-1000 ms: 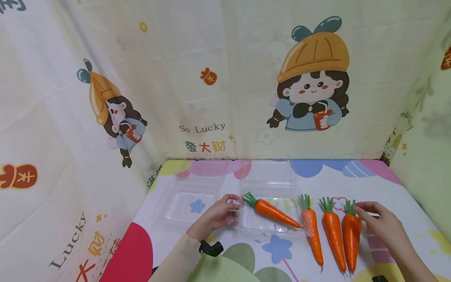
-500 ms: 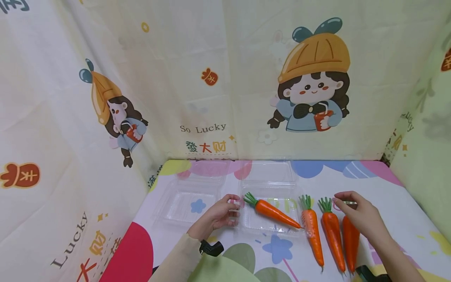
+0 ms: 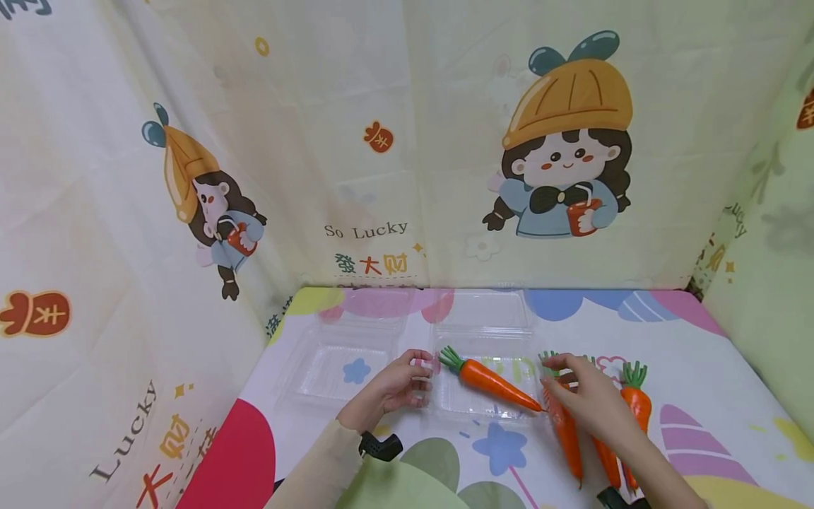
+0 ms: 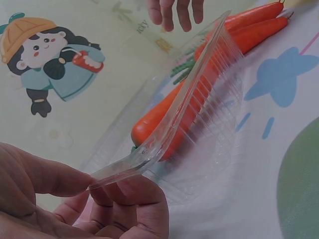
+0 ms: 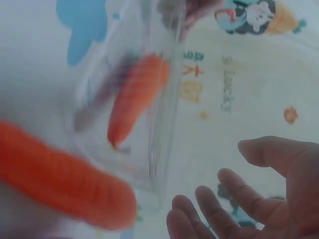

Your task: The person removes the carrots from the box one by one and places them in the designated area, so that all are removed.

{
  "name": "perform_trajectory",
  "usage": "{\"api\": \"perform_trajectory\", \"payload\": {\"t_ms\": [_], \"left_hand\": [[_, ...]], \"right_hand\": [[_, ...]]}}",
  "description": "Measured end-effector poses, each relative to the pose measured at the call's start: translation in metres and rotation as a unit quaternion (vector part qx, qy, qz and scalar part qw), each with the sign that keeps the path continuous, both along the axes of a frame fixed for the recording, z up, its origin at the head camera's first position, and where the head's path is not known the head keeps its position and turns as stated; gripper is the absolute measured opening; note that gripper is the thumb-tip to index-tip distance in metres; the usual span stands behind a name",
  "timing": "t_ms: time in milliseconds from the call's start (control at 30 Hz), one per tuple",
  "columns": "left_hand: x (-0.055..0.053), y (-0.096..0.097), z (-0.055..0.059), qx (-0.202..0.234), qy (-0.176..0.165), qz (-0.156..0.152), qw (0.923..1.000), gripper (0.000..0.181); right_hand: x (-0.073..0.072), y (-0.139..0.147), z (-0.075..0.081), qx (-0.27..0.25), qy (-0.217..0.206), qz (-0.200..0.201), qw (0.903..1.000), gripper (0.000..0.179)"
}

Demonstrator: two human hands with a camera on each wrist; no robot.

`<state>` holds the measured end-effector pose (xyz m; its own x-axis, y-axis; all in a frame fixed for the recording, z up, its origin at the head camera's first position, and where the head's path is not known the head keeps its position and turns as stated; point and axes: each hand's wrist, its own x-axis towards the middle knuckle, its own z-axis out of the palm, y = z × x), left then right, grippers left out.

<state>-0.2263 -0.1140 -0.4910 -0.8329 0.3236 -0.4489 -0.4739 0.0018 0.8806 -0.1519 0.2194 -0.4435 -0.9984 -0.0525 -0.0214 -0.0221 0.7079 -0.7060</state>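
Note:
My left hand [image 3: 397, 385] pinches the left rim of a clear plastic clamshell box [image 4: 174, 117] between thumb and fingers, plain in the left wrist view. An orange carrot [image 3: 492, 383] with green stubs lies slantwise in that box, its tip toward the right wall. My right hand [image 3: 591, 403] hovers over the carrots to the right of the box, its fingers spread and holding nothing in the right wrist view. Its fingertips are close to the top of the nearest carrot [image 3: 566, 431]. A middle carrot [image 3: 607, 459] is mostly hidden under this hand, and a third [image 3: 638, 403] shows beyond it.
A second clear clamshell box [image 3: 305, 371], lid folded back, stands left of the first. The first box's lid [image 3: 486, 311] also lies back toward the curtain [image 3: 458, 177] behind the table. A patterned cloth [image 3: 699, 367] covers the table.
My right hand has moved left from the rightmost carrot, across the middle one, to the carrot nearest the box. The left hand and the box stay in place.

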Motion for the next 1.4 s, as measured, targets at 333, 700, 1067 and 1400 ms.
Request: {"api": "perform_trajectory", "payload": {"t_ms": [333,700,1067,1400], "left_hand": [[0.001,0.0,0.0,-0.004,0.002,-0.001,1.0,0.034],[0.0,0.0,-0.004,0.003,-0.005,0.007,1.0,0.032],[0.0,-0.002,-0.005,-0.001,-0.004,0.007,1.0,0.031],[0.0,0.001,-0.003,-0.001,0.001,0.005,1.0,0.033]], "right_hand": [[0.0,-0.034,-0.009,0.009,0.012,0.02,0.9997,0.04],[-0.005,-0.059,-0.025,0.065,0.044,0.047,0.9958,0.043],[-0.016,-0.081,-0.037,0.111,0.024,0.045,0.9925,0.049],[-0.027,-0.097,-0.04,0.117,0.028,0.047,0.9917,0.074]]}}
